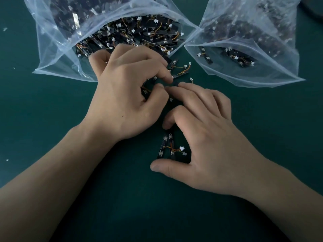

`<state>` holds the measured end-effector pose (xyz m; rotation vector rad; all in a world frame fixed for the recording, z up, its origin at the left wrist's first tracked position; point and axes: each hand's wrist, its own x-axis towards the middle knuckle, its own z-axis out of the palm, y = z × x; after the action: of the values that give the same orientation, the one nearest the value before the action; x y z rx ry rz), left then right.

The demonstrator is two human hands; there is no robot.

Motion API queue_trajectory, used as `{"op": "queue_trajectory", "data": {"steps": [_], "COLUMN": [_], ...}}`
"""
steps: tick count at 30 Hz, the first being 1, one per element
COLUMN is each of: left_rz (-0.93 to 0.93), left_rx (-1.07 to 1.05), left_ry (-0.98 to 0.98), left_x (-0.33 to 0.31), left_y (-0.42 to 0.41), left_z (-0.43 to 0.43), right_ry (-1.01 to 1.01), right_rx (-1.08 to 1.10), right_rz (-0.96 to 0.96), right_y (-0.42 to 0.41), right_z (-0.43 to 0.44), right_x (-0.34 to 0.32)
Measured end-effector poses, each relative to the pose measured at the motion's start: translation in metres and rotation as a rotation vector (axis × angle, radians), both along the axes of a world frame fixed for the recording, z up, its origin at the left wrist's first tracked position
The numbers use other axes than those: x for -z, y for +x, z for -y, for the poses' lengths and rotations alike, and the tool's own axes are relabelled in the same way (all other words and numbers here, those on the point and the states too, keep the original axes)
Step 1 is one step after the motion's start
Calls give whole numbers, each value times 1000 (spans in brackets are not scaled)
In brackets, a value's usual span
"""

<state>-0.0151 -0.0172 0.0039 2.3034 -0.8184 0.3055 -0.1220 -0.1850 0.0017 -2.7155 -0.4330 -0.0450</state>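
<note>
while full bag (52, 55) and sparser bag (272, 55) hold wired boards (139, 32), left hand (125, 88) pinches one, right hand (206, 137) spread.

Twos, and a heap past counting
Two clear bags, left bag (57, 55) and right bag (262, 74); two hands, left hand (125, 95) and right hand (206, 137); two wired black strips (163, 145) paired, a few loose, the bagged ones uncountable.

- Dark green mat (52, 172) covers the whole work surface.
- Tiny white scraps (5, 29) lie near its left edge.
- Dark curved object (312, 9) at top right, cut off.
- Light dim, even.
</note>
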Motion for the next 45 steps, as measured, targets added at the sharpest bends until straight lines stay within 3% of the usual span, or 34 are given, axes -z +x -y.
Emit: {"op": "queue_trajectory", "data": {"steps": [15, 21, 26, 45], "left_rz": [19, 41, 78, 17], "left_rx": [19, 272, 355, 349], "left_ry": [-2, 105, 204, 340], "left_x": [2, -4, -5, -1], "left_y": [0, 1, -4, -6], "left_z": [1, -5, -1, 0], "right_ry": [51, 89, 99, 230], "right_rx": [-74, -147, -164, -179], "right_rz": [-31, -44, -50, -78], "right_y": [1, 7, 12, 12], "right_z": [7, 28, 40, 39], "right_x": [-1, -7, -9, -12]}}
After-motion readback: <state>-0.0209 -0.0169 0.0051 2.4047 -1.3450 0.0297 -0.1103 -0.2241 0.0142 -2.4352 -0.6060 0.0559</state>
